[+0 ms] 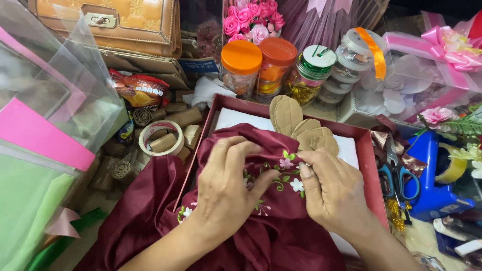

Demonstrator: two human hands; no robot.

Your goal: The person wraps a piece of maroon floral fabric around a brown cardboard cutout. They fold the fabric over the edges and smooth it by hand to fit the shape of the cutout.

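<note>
Maroon embroidered cloth (281,200) sits lower centre, bunched into the red box (369,165). I judge arranging is under way. Left hand (226,190) curls fingers into a fold; right hand (334,193) pinches fabric by the flowers. Next: smoothing inward. 5 tan leaf cutouts (301,128) above, scissors (399,178) right crowd the edges.

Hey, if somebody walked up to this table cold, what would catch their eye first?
Most likely the dark red embroidered cloth at centre, bunched in a shallow red box with the left hand and right hand pinching it around the stitched flowers. Next, the orange-lidded jars standing just behind the box, and the pink ribbon bow on the clear gift wrap at top right.
</note>
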